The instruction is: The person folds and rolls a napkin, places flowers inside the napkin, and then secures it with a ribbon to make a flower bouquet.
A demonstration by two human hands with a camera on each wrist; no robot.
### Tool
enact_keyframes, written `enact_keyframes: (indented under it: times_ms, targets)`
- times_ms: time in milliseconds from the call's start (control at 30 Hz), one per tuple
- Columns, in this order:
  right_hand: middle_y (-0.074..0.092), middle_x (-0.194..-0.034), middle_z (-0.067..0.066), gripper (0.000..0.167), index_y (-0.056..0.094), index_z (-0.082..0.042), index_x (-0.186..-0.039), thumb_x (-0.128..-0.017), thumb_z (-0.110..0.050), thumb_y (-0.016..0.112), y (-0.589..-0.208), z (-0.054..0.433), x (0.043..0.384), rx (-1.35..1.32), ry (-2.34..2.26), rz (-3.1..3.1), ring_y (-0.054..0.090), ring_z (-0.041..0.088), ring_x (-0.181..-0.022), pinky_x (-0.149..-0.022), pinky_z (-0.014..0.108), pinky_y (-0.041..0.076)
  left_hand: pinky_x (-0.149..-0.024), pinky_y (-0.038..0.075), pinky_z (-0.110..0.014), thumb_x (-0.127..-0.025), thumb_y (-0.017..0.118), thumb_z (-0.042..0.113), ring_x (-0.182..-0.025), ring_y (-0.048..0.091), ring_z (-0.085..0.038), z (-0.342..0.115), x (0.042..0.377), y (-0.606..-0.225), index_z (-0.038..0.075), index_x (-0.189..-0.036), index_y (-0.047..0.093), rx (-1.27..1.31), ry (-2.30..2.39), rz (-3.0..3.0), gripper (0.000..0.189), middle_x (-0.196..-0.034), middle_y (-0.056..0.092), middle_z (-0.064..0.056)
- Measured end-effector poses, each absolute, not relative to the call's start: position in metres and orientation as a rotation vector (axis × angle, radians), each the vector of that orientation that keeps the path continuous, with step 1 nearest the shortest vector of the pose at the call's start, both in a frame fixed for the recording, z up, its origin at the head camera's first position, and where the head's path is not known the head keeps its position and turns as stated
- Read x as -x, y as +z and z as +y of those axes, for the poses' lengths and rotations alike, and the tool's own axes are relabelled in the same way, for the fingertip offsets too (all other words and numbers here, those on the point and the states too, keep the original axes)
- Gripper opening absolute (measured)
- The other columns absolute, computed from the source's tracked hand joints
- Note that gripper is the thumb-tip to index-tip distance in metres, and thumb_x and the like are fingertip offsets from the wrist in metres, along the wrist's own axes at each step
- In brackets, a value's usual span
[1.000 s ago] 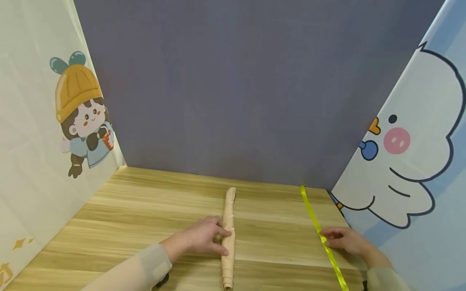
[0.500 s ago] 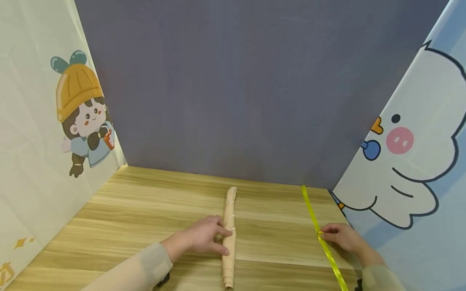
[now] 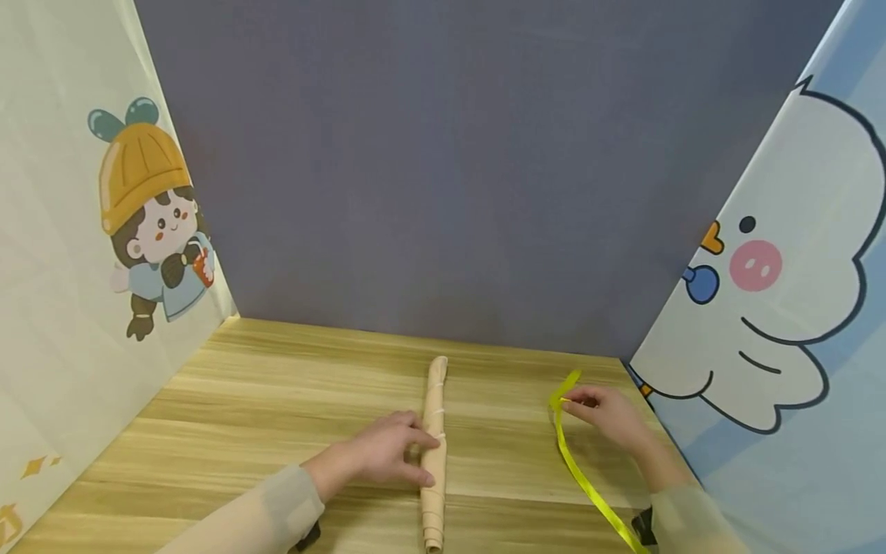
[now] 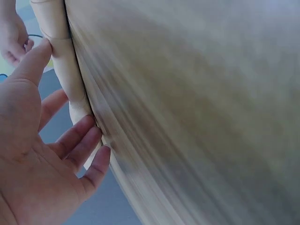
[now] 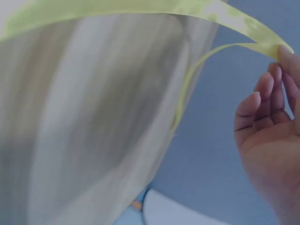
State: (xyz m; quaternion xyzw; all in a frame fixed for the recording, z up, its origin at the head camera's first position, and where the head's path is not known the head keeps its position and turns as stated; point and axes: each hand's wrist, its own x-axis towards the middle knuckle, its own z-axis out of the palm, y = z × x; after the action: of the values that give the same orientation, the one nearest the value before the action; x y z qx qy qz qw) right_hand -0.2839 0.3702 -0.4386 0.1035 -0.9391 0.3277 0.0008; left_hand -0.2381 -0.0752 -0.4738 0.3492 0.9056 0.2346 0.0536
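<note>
A long beige roll (image 3: 434,508) of sheet material lies lengthwise on the wood-grain table, with thin pale bands around its far half. My left hand (image 3: 388,448) rests against its left side, thumb and fingers spread apart along it. In the left wrist view the loosely bent fingers touch the roll (image 4: 65,61). Over on the right, my right hand (image 3: 609,415) pinches a yellow ribbon (image 3: 584,483) between thumb and index finger near its far end. The ribbon (image 5: 215,11) folds at the fingertips in the right wrist view, and its short tail hangs down in a curve.
The wood-grain table (image 3: 277,385) meets a grey back wall (image 3: 415,192). A pale left panel (image 3: 55,231) carries a cartoon child, and a blue right panel (image 3: 803,308) a white cartoon bird. These walls close in the table on three sides.
My right hand has pinched the ribbon and moved away from me and leftward, drawing its far end off the back edge and into a bend. The left hand and the roll have stayed put.
</note>
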Motion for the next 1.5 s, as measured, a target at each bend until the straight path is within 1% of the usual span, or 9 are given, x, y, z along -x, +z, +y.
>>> enact_keyframes:
  times_ms: [300,433,567,667,800,967,1200,1333,1500]
  targets:
    - [0.078,-0.108,0.008,0.025,0.082,-0.017,-0.118,-0.104,-0.037,0.078,-0.423,0.325,0.287,-0.373,1.153,-2.85,0.062,0.017,-0.085,-0.07,0.028,0.051,-0.085,0.048,-0.027,-0.097,0.08,0.055,-0.101,0.054,-0.01,-0.076,0.234,-0.472,0.023,-0.146,0.071,-1.008,0.805,2.699,0.06,-0.135,0.057,0.001]
    - [0.078,-0.108,0.01,0.024,0.082,-0.019,-0.117,-0.103,-0.038,0.078,-0.421,0.31,0.29,-0.394,1.186,-2.822,0.062,0.02,-0.084,-0.07,0.029,0.051,-0.085,0.05,-0.026,-0.099,0.079,0.05,-0.1,0.056,-0.011,-0.075,0.236,-0.471,0.019,-0.144,0.072,-1.012,0.868,2.713,0.055,-0.134,0.057,0.001]
    - [0.078,-0.106,0.005,0.024,0.082,-0.021,-0.118,-0.103,-0.039,0.079,-0.416,0.295,0.293,-0.407,1.243,-2.802,0.066,0.026,-0.09,-0.073,0.031,0.054,-0.09,0.054,-0.029,-0.104,0.074,0.046,-0.105,0.061,-0.014,-0.072,0.241,-0.47,0.016,-0.142,0.073,-1.044,0.927,2.757,0.048,-0.131,0.059,0.002]
    - [0.078,-0.107,0.002,0.024,0.081,-0.02,-0.119,-0.103,-0.038,0.078,-0.411,0.281,0.293,-0.428,1.284,-2.783,0.068,0.026,-0.093,-0.075,0.032,0.055,-0.094,0.058,-0.032,-0.108,0.07,0.044,-0.112,0.066,-0.019,-0.066,0.244,-0.466,0.014,-0.141,0.072,-1.047,1.011,2.771,0.045,-0.133,0.064,0.001]
    - [0.078,-0.106,0.001,0.024,0.082,-0.019,-0.118,-0.103,-0.037,0.079,-0.406,0.262,0.293,-0.46,1.329,-2.75,0.067,0.02,-0.091,-0.075,0.031,0.056,-0.091,0.06,-0.033,-0.108,0.069,0.042,-0.115,0.07,-0.023,-0.052,0.247,-0.455,0.012,-0.136,0.071,-0.985,1.223,2.727,0.041,-0.133,0.07,-0.005]
    - [0.078,-0.104,0.004,0.022,0.083,-0.019,-0.116,-0.101,-0.035,0.081,-0.4,0.238,0.292,-0.479,1.414,-2.712,0.067,0.026,-0.09,-0.071,0.029,0.054,-0.087,0.06,-0.033,-0.106,0.073,0.044,-0.111,0.071,-0.02,-0.033,0.25,-0.441,0.012,-0.132,0.07,-0.887,1.475,2.675,0.041,-0.128,0.074,-0.007]
    - [0.076,-0.102,0.003,0.016,0.082,-0.019,-0.113,-0.101,-0.031,0.082,-0.395,0.217,0.288,-0.504,1.457,-2.669,0.063,0.021,-0.084,-0.068,0.028,0.051,-0.081,0.059,-0.031,-0.103,0.078,0.046,-0.097,0.068,-0.013,-0.013,0.256,-0.436,0.013,-0.123,0.073,-0.727,1.608,2.742,0.038,-0.109,0.075,0.003]
    - [0.076,-0.102,0.003,0.016,0.082,-0.017,-0.113,-0.102,-0.029,0.081,-0.395,0.211,0.288,-0.533,1.475,-2.644,0.064,0.021,-0.083,-0.067,0.027,0.051,-0.079,0.058,-0.028,-0.105,0.077,0.038,-0.093,0.069,-0.011,-0.008,0.259,-0.438,0.015,-0.116,0.074,-0.74,1.636,2.796,0.026,-0.106,0.076,0.004]
    - [0.074,-0.102,0.006,0.016,0.081,-0.013,-0.112,-0.102,-0.026,0.082,-0.395,0.208,0.289,-0.582,1.48,-2.601,0.061,0.017,-0.079,-0.066,0.027,0.05,-0.079,0.059,-0.028,-0.108,0.072,0.02,-0.093,0.071,-0.016,-0.007,0.262,-0.439,0.013,-0.107,0.076,-0.829,1.702,2.826,0.009,-0.102,0.077,0.0]
